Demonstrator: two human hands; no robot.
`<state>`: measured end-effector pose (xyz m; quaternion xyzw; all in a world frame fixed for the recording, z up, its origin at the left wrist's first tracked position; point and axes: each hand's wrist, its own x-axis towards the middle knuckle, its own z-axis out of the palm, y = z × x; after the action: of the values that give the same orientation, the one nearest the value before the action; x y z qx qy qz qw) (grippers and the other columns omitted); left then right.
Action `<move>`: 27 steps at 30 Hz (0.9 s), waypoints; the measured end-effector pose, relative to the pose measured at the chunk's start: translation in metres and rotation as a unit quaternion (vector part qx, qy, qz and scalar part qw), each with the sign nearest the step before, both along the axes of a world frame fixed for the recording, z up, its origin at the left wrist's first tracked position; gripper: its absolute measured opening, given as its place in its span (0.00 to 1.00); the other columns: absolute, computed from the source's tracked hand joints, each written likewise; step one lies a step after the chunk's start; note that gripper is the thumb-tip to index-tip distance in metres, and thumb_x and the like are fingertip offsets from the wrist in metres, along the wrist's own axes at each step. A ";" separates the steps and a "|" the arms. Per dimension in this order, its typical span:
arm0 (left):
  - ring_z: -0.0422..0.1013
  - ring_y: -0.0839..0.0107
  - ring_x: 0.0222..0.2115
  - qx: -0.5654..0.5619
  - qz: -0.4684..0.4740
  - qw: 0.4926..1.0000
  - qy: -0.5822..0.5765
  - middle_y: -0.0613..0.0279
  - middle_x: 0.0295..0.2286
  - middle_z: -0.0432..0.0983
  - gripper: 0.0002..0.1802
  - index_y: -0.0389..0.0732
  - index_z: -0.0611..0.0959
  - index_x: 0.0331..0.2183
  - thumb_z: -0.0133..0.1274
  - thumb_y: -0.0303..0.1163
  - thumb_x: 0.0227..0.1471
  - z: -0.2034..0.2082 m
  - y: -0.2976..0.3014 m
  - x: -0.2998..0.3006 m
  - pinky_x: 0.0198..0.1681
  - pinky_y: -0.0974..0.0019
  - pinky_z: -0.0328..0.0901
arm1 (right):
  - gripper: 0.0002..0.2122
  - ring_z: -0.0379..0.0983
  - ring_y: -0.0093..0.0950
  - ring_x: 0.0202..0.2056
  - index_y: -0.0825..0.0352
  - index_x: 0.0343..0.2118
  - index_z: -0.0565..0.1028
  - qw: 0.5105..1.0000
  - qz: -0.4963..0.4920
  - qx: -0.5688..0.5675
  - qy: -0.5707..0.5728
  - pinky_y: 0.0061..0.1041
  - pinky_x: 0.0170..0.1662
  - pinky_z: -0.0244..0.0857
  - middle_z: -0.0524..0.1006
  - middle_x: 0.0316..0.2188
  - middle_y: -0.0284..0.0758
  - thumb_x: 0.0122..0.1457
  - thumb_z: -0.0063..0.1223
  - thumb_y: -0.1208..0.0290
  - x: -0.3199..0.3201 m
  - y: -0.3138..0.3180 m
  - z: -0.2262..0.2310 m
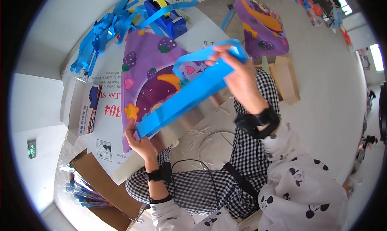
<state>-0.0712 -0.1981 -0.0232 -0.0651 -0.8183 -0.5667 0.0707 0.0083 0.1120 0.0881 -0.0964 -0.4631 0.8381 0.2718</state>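
Observation:
A wide blue ribbon strip (187, 90) stretches slantwise between my two hands, with a loop of it folded back at the far right end. My left hand (139, 142) is closed on its near left end, thumb against the strip. At the other end, my right hand (238, 80) grips the folded part; its fingertips are a little blurred. Under the strip, a purple printed sheet (135, 53) with berries, stars and a moon lies on the table, partly covered by the ribbon.
A heap of blue strips (105, 31) and a blue tape dispenser (166, 19) sit at the table's far side. Another purple printed piece (264, 27) hangs off to the right, near an open carton (284, 80). A small box (89, 110) stands left; a cardboard box (100, 186) is below.

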 end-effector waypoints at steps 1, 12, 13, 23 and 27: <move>0.71 0.69 0.38 -0.002 0.005 1.000 0.001 0.61 0.36 0.75 0.20 0.35 0.78 0.47 0.50 0.16 0.50 0.004 -0.002 0.000 0.48 0.66 0.66 | 0.09 0.76 0.30 0.37 0.70 0.43 0.77 0.999 -0.036 0.014 -0.004 0.31 0.46 0.70 0.78 0.34 0.36 0.64 0.52 0.70 0.015 0.010 -0.004; 0.73 0.65 0.35 -0.196 -0.119 0.973 0.021 0.57 0.33 0.77 0.17 0.36 0.83 0.39 0.53 0.16 0.44 0.004 0.000 0.001 0.42 0.66 0.67 | 0.15 0.77 0.26 0.33 0.72 0.52 0.68 0.933 -0.275 0.090 -0.215 0.24 0.36 0.71 0.76 0.44 0.41 0.70 0.43 0.66 0.098 0.012 -0.076; 0.73 0.65 0.35 -0.201 -0.123 0.972 0.026 0.57 0.33 0.77 0.17 0.36 0.83 0.39 0.53 0.16 0.44 0.004 -0.002 0.000 0.42 0.66 0.67 | 0.15 0.79 0.28 0.36 0.71 0.48 0.70 0.940 -0.243 0.026 -0.239 0.24 0.37 0.70 0.76 0.43 0.40 0.70 0.43 0.62 0.092 0.008 -0.086; 0.72 0.73 0.33 0.074 -0.073 0.991 -0.082 0.61 0.33 0.76 0.10 0.33 0.79 0.38 0.45 0.21 0.54 0.093 0.041 -0.001 0.39 0.71 0.68 | 0.13 0.79 0.29 0.38 0.68 0.38 0.69 0.945 -0.165 -0.035 -0.281 0.26 0.40 0.68 0.77 0.33 0.36 0.71 0.41 0.60 0.077 -0.028 -0.110; 0.71 0.74 0.30 0.173 -0.093 0.979 -0.048 0.62 0.29 0.74 0.07 0.34 0.77 0.34 0.47 0.27 0.55 0.152 0.066 -0.003 0.37 0.72 0.66 | 0.12 0.80 0.33 0.39 0.66 0.36 0.69 0.944 -0.191 -0.113 -0.243 0.30 0.44 0.72 0.78 0.32 0.37 0.70 0.42 0.61 0.062 -0.040 -0.112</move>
<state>-0.0746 -0.1324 0.1288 -0.1005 -0.7005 -0.7065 -0.0116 0.0704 0.0724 -0.0241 -0.4141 -0.3900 0.7686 0.2927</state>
